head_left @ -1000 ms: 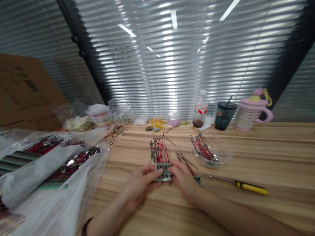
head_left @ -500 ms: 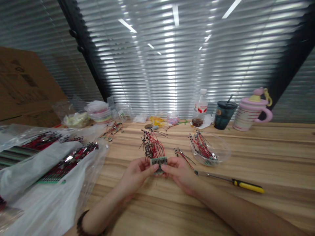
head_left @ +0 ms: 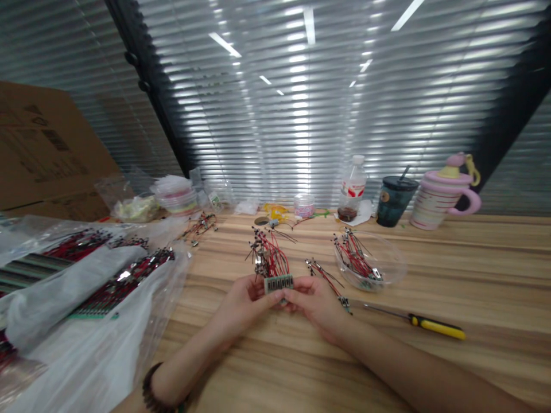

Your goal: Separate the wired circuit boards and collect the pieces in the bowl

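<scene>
Between my two hands is a small green circuit board panel (head_left: 278, 283) with a row of dark rectangular parts. A bundle of red and black wires (head_left: 274, 255) with small components at their tips rises from its far side. My left hand (head_left: 245, 301) pinches the panel's left end, thumb on the near face. My right hand (head_left: 314, 301) grips the right end the same way, the two thumbtips almost meeting. The fingers behind the panel are mostly hidden. Just beyond my right hand lies a loose wired board strip (head_left: 329, 278) on the wooden table (head_left: 473, 275).
A yellow-handled screwdriver (head_left: 437, 326) lies at right. Behind it, a clear plastic bowl (head_left: 398, 275) holds wired boards. Plastic bags (head_left: 107, 344) with wired panels cover the left. A bottle (head_left: 353, 189), dark tumbler (head_left: 394, 201) and pink mug (head_left: 439, 198) stand at the back.
My thumbs have slid lower on the panel's near face, leaving more of its dark parts showing. The view has shifted slightly; both hands still hold the panel.
</scene>
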### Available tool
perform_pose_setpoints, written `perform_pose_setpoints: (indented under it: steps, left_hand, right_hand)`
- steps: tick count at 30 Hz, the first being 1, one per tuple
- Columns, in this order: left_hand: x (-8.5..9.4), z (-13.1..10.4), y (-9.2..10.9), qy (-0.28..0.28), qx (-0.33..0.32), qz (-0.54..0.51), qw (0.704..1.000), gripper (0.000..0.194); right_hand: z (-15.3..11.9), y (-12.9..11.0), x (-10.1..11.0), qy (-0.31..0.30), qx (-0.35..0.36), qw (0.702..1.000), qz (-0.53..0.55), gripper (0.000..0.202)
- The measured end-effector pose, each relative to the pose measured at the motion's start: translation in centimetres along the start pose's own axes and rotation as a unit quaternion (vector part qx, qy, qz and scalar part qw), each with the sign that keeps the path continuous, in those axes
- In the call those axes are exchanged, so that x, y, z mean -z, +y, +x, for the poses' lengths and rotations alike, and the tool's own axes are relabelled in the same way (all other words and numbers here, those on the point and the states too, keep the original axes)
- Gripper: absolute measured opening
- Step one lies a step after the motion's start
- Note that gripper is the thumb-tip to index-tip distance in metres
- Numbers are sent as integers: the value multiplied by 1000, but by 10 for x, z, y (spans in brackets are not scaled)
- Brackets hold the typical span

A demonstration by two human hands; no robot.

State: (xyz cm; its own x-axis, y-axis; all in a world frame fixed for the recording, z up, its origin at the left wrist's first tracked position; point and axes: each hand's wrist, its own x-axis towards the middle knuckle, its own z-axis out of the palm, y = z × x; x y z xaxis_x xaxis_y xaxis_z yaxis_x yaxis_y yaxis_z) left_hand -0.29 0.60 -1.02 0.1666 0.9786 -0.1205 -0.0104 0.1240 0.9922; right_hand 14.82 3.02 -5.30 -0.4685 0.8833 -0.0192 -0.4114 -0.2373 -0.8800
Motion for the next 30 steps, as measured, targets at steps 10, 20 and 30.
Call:
perform_pose_setpoints:
  steps: [10, 20, 30]
  left_hand:
    - [-1, -2, 3, 22, -6, 4, 1000, 20]
    - [8, -2, 4, -18, 0, 25, 1000, 15]
    - [5, -1, 4, -10, -17, 9, 1000, 13]
  right_hand:
    - [-1, -1, 0, 17, 10, 1000, 19, 28]
    - [0, -2, 5, -51, -17, 999, -7, 26]
    - [0, -2, 3, -20, -12, 999, 36, 25]
